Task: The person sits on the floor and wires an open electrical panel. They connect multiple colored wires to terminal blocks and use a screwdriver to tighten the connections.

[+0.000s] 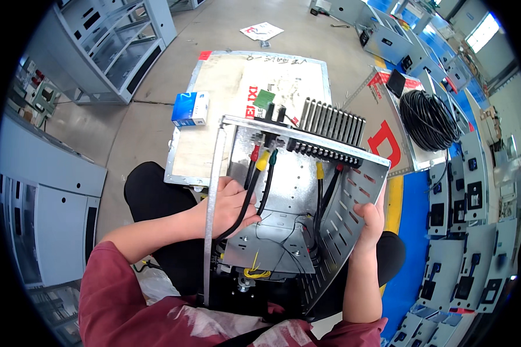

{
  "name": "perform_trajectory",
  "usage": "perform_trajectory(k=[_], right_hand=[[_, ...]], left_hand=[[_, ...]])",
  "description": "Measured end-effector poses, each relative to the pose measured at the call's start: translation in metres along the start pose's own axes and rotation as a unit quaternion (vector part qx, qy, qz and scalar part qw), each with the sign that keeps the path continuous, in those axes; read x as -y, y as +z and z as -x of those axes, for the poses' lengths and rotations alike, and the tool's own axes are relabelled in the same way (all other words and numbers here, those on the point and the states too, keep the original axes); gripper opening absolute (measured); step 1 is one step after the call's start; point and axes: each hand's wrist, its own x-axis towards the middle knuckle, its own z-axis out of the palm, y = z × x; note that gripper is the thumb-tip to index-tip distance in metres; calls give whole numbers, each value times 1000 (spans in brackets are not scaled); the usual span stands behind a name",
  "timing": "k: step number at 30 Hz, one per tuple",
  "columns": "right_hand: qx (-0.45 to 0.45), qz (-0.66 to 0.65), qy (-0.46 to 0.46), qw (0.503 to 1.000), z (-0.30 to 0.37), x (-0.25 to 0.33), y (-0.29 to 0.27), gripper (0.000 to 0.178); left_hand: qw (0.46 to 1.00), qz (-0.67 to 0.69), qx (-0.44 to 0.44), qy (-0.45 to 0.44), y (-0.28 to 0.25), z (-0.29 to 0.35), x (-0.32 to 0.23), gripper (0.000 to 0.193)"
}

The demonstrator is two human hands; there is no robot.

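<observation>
A metal equipment chassis (266, 205) with a bare sheet-metal inside stands tilted between my legs. Black cables (267, 185) with red, yellow and green sleeves run down from terminals at its far end. My left hand (233, 207) reaches past the left frame bar, its fingers curled at these cables; one cable crosses over it and partly hides the grip. On the right, my right hand (369, 224) clasps the edge of the slotted side panel (353, 202), thumb inward, other fingers mostly hidden. A coil of thin yellow wire (256, 273) lies at the near end.
Beyond the chassis is a pale wooden crate (226, 75) with metal edging, bearing a blue and white box (190, 109). Silver heatsink fins (333, 120) rise at the chassis's far end. A black cable coil (428, 121) rests on another crate at right. Grey cabinets (63, 214) stand left.
</observation>
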Motion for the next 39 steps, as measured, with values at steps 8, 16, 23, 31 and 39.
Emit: perform_trajectory(k=[8, 16, 23, 31, 39], right_hand=[[-15, 55, -33, 998, 1, -3, 0, 88], [-37, -53, 28, 998, 3, -5, 2, 87], [-39, -80, 63, 994, 10, -10, -3, 79], [-6, -75, 43, 996, 11, -11, -5, 78], [17, -34, 1, 999, 5, -6, -4, 78]], left_hand=[[919, 234, -84, -306, -1, 32, -6, 18], [782, 422, 62, -455, -14, 14, 2, 23], [830, 338, 147, -419, -25, -9, 6, 18], [834, 372, 131, -386, -16, -7, 12, 21], [727, 526, 75, -435, -10, 18, 20, 24]])
